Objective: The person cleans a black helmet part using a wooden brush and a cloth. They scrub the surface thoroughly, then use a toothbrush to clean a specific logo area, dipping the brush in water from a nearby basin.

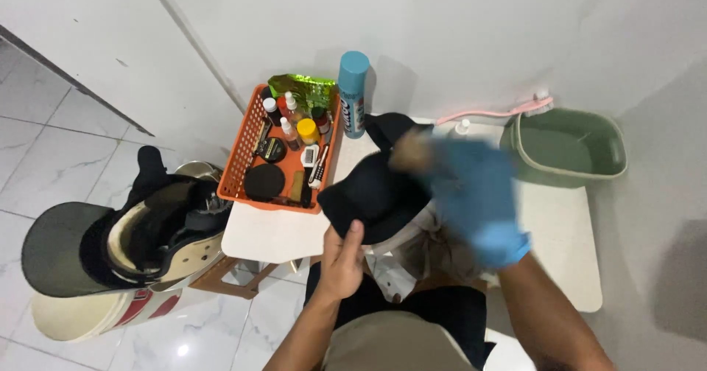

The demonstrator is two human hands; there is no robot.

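My left hand [342, 260], bare, grips the near edge of a black cap [368, 190] held over the white table [272, 235]. My right hand [475, 194] wears a blue glove and is blurred with motion. It holds what looks like a brownish brush [409, 152] against the cap's top. A light cloth [412, 249] lies under the cap on my lap side.
An orange basket [234, 170] of small bottles, tins and brushes stands at the table's back left, with a blue spray can [353, 95] beside it. A green basin [571, 146] and a pink brush [501, 111] sit at the back right. A helmet [121, 257] rests left of the table.
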